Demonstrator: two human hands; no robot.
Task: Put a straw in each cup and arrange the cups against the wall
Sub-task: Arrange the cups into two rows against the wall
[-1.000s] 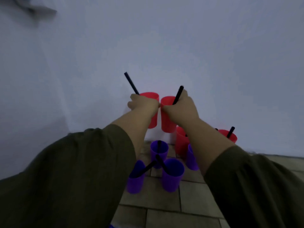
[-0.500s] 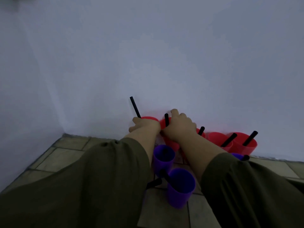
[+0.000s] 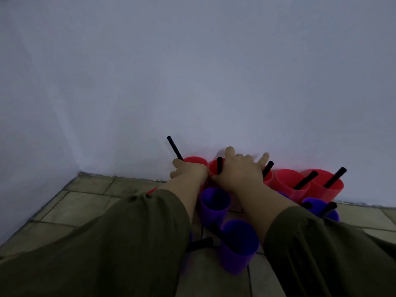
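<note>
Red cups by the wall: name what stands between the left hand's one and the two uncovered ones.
Head view: a second red cup and a third, both partly under the right hand.

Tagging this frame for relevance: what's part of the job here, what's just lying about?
Job: red cups at the wall; purple cups; black straws; left hand gripping the end red cup; right hand over the next red cup.
Just there: tiled floor; olive sleeves.

Dim indoor room corner — plain pale wall (image 3: 214,71), side wall (image 3: 25,103), tiled floor (image 3: 85,200), kind of room unclear
</note>
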